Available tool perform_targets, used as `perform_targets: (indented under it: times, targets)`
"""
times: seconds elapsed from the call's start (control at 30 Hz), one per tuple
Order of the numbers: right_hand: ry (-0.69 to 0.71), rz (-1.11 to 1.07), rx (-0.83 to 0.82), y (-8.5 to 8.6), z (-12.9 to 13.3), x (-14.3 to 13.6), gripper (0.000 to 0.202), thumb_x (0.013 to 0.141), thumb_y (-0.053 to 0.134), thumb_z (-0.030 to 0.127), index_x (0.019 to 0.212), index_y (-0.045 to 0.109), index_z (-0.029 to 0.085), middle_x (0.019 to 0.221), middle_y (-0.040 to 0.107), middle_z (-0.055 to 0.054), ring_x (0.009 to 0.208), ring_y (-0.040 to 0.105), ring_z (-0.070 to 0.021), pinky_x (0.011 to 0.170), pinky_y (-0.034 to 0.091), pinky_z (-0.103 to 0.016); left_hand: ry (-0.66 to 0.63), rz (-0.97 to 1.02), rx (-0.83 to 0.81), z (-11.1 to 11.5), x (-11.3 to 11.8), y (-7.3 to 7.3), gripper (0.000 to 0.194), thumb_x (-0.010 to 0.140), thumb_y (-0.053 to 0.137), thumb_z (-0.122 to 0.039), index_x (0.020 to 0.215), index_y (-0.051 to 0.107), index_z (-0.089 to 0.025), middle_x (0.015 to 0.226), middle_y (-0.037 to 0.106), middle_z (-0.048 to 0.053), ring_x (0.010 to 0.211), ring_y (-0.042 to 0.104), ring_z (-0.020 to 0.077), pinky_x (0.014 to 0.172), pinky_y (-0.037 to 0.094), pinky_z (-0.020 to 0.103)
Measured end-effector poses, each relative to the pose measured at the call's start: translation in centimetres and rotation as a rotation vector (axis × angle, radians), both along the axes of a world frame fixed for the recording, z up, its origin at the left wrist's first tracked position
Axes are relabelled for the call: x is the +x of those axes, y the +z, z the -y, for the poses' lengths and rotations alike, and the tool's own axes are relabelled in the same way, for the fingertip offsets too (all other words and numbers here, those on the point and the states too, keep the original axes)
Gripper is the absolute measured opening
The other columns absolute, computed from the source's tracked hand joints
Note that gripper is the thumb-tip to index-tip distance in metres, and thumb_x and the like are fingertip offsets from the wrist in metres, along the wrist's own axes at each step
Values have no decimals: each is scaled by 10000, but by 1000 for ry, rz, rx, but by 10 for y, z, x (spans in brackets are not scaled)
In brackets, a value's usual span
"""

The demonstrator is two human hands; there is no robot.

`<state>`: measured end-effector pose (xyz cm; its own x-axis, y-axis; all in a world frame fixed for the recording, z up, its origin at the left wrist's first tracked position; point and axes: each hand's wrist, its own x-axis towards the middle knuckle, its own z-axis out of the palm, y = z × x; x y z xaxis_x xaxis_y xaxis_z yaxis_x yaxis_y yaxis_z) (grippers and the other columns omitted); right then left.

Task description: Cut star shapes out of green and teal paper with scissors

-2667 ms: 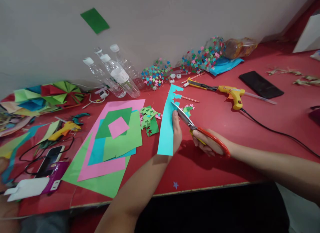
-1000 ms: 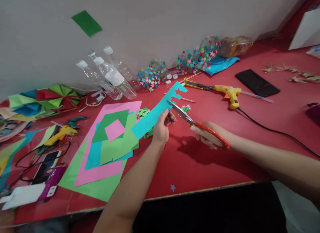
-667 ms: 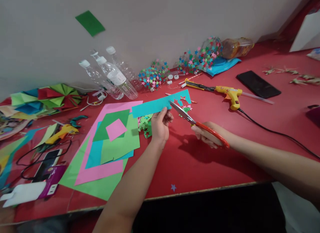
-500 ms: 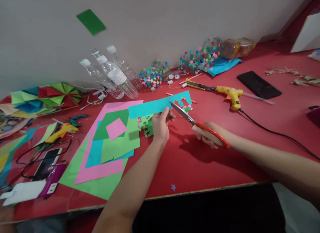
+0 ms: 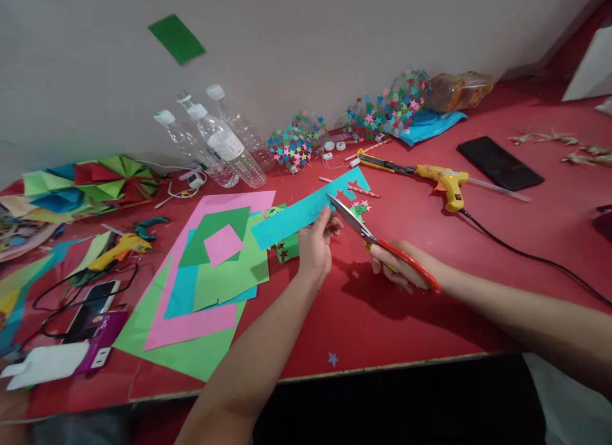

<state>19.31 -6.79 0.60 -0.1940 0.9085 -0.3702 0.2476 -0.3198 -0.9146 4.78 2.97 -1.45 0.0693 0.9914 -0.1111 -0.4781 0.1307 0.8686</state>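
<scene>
My left hand (image 5: 316,247) pinches a strip of bright blue paper (image 5: 291,217) by its lower edge. Star-shaped cut-outs show at the strip's right end. In my right hand (image 5: 399,266) is a pair of scissors (image 5: 406,257) with red handles, its blades reaching the strip just above my left fingertips. Behind my left hand lie green paper scraps (image 5: 289,248) with star holes. Small cut stars (image 5: 359,209) rest beyond the blades. To the left, sheets of coloured paper (image 5: 157,340) are stacked, a pink square (image 5: 224,245) on top.
Clear plastic bottles (image 5: 229,145) stand by the wall. Star-covered clear balls (image 5: 296,142) sit farther right. A yellow glue gun (image 5: 444,180), a box cutter (image 5: 382,163) and a black phone (image 5: 500,162) lie at right. Another glue gun (image 5: 119,250) and a purple box (image 5: 106,336) are at left.
The blue strip has tilted, its left end swinging down and its right end rising slightly. My left hand has shifted a little right, and the scissors remain at the strip.
</scene>
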Motion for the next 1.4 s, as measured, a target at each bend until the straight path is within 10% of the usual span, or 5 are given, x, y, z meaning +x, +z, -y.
perform_targets:
  times: [0.57,1.4]
  targets:
    - [33,-60,35,-5,5,-3,548,881,371,689,729,498,178,410,409,78,314,412,-72,364,359,-192,-29,-317,152,15,-1,-24,407,851,542,-544,672,604,-184,658,592,5,651,550,105,709,442,255]
    - [-40,-50,-21,5,3,-4,557,798,440,738,659,457,198,357,379,81,276,363,-75,316,274,-196,-60,-184,146,16,3,-10,394,820,590,-538,649,591,-183,599,567,-4,576,525,95,600,430,244]
